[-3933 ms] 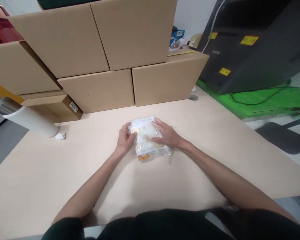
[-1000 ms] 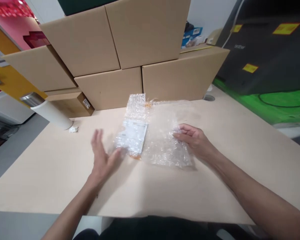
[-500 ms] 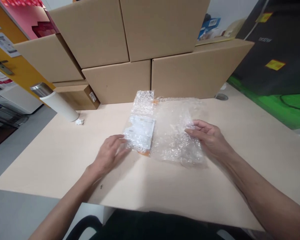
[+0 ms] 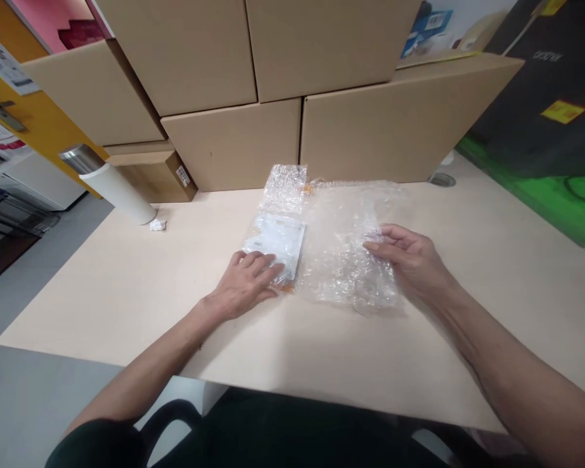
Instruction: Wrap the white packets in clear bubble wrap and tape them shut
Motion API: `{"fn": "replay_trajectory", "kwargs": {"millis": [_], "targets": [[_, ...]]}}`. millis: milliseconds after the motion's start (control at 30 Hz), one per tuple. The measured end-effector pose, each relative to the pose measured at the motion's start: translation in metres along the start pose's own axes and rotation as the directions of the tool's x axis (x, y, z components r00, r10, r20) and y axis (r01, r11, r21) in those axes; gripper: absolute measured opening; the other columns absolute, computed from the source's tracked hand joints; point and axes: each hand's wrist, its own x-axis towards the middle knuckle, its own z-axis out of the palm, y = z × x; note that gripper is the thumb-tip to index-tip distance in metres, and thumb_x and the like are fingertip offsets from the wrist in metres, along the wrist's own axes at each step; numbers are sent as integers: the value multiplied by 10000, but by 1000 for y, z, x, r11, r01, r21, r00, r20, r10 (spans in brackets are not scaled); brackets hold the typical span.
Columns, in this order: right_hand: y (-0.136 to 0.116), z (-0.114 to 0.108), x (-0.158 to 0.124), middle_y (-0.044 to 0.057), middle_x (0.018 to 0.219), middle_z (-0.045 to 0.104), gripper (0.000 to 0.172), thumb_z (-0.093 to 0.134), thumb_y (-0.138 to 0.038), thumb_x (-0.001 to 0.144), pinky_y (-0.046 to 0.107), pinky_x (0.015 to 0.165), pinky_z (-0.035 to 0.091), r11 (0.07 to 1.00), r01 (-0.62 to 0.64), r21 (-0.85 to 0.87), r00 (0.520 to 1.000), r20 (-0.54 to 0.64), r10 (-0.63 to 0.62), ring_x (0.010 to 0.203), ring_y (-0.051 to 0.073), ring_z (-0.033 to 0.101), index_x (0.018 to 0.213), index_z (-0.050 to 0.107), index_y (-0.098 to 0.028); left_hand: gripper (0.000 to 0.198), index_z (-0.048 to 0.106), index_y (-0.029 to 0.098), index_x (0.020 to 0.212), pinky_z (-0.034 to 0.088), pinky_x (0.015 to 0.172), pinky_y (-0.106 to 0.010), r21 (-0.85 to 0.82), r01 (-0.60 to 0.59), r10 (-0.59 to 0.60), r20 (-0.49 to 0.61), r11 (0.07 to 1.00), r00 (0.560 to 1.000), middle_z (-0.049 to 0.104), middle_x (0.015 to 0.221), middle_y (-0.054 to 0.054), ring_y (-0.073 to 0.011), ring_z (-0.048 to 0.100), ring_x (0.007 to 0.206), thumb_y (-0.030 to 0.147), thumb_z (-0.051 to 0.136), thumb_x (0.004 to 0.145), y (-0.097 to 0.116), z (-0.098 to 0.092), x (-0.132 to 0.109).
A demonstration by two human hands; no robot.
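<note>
A flat, pale blue-white packet (image 4: 281, 235) lies on the table on a sheet of bubble wrap (image 4: 341, 273), towards its left side. Clear wrap covers at least part of the packet, and a strip of it sticks up beyond the far end. Bits of orange show at the near and far edges. My left hand (image 4: 246, 279) rests palm down with fingers spread over the packet's near left corner, hiding it. At the sheet's right edge, my right hand (image 4: 412, 257) pinches the bubble wrap between thumb and fingers.
Large cardboard boxes (image 4: 234, 153) are stacked along the table's back. A white bottle with a steel cap (image 4: 119, 192) stands at the left, a crumpled white scrap (image 4: 158, 225) beside it. A small round clear object (image 4: 442, 179) sits at the back right. The table's front edge runs before me.
My left hand has moved right and onto the packet from its left edge. My right hand keeps its pinch on the bubble wrap. The view has shifted slightly.
</note>
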Motion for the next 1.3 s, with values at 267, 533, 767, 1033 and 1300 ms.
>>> {"fn": "replay_trajectory", "kwargs": {"millis": [267, 533, 767, 1033, 1300], "targets": [[-7, -3, 0, -49, 604, 548, 280, 870, -323, 568, 265, 606, 401, 999, -22, 46, 999, -40, 24, 593, 106, 485, 754, 688, -219, 132, 612, 202, 918, 525, 862, -366, -599, 207, -543, -458, 774, 704, 712, 968, -62, -192, 687, 928, 284, 515, 953, -11, -12, -23], [-4, -22, 9, -20, 712, 620, 361, 886, -288, 519, 267, 643, 406, 974, -194, -118, 969, -179, 171, 675, 124, 531, 825, 711, -210, 519, 513, 208, 1187, 547, 701, -348, -699, 608, -926, -255, 376, 278, 573, 1139, -89, -185, 616, 840, 324, 758, 744, -32, -11, -113], [1, -22, 12, 15, 714, 661, 347, 871, -305, 509, 269, 569, 403, 950, -284, -127, 950, -169, 261, 612, 139, 547, 798, 709, -201, 347, 743, 200, 864, 468, 828, -451, -333, 578, -646, -143, 745, 750, 630, 875, -91, -253, 556, 886, 415, 488, 960, 1, -16, -50], [14, -29, 18, -27, 640, 614, 398, 839, -344, 441, 240, 537, 371, 922, -313, -227, 946, -163, 281, 574, 125, 512, 796, 722, -208, 329, 597, 171, 670, 379, 527, -253, -684, 631, -752, 181, 367, 634, 554, 624, 2, -134, 502, 571, 481, 605, 778, -13, 10, -15], [29, -34, 24, 23, 706, 660, 383, 832, -355, 430, 279, 556, 398, 888, -386, -250, 922, -134, 363, 615, 169, 544, 776, 725, -231, 352, 574, 169, 686, 340, 490, -227, -687, 698, -901, 149, 202, 407, 519, 557, 25, -116, 475, 522, 517, 610, 725, -53, -4, -76]]}}
